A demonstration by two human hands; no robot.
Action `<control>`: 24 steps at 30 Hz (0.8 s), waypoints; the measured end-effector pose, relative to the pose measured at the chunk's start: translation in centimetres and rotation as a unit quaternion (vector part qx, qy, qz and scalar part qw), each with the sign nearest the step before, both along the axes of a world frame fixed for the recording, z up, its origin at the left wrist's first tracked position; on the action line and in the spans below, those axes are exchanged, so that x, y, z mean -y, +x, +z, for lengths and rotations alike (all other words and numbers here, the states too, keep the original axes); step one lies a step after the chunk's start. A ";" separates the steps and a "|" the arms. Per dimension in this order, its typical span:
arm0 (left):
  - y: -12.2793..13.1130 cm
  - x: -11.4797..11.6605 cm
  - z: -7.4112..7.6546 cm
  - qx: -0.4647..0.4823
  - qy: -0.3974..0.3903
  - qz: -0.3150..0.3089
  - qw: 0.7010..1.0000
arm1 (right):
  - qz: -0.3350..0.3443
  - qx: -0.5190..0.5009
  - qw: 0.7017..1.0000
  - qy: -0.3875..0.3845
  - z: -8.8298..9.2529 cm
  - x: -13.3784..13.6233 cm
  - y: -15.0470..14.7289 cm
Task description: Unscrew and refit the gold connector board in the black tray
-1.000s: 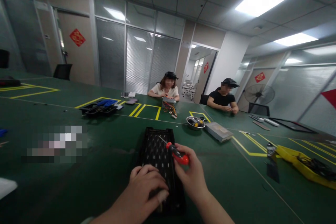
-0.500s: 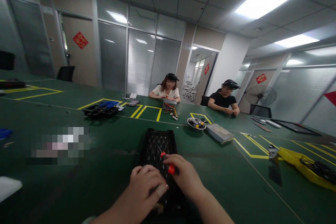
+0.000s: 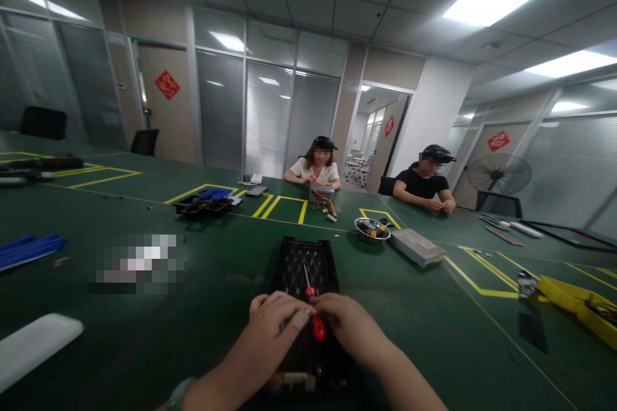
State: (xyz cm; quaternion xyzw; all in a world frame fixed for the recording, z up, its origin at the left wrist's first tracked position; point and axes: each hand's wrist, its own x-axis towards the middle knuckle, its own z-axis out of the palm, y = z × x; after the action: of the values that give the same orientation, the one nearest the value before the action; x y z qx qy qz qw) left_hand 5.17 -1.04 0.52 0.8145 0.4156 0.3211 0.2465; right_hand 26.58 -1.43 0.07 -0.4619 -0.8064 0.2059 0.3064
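A screwdriver (image 3: 319,329) with a red and black handle lies between my hands, its thin shaft pointing away from me. My right hand (image 3: 349,324) is closed around the handle. My left hand (image 3: 277,327) has its fingers curled and pressed together, the tips right against the screwdriver; whatever they pinch is hidden. Both hands are over a long black plastic casing (image 3: 332,263) with a patterned inside. At its near end a pale yellowish part (image 3: 293,380) shows, blurred and dim.
A metal bowl (image 3: 372,239) of small parts and a grey box (image 3: 418,247) stand ahead right. Black trays (image 3: 202,207) are ahead left, blue gloves (image 3: 31,250) and a white object (image 3: 38,347) left. A yellow tray (image 3: 573,302) lies right. Two people sit across the green table.
My left fingers have come in against the screwdriver, and my two hands are closer together. The screwdriver's shaft stands more nearly straight ahead. The whole view has shifted a little to the left.
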 end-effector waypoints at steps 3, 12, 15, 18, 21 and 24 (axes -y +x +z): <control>-0.4 -1.2 -0.5 0.063 -0.013 0.054 0.997 | -0.011 -0.004 1.000 0.011 0.2 0.2 -0.1; -3.2 -6.8 -2.9 0.334 -0.120 0.174 0.918 | -0.283 -0.016 0.959 0.010 -1.9 -0.5 1.6; -3.9 -8.0 -3.5 0.365 -0.131 0.208 0.898 | -0.309 0.014 0.950 -0.049 -2.7 -0.5 1.7; -4.3 -8.8 -4.2 0.380 -0.143 0.227 0.885 | -0.291 0.052 0.951 -0.092 -2.6 -0.5 1.4; -4.5 -9.1 -4.6 0.380 -0.149 0.232 0.883 | -0.274 0.100 0.950 -0.115 -1.9 -0.9 1.0; -4.5 -9.1 -4.7 0.377 -0.155 0.227 0.884 | -0.278 0.148 0.940 -0.134 -1.2 -1.5 0.6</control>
State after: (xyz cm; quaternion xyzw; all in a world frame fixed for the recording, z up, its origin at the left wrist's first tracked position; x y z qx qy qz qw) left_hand 0.70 8.09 -4.19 0.4666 0.5095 0.5824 0.4283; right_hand 27.13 0.11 -1.16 -0.7298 -0.6471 0.1480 0.1633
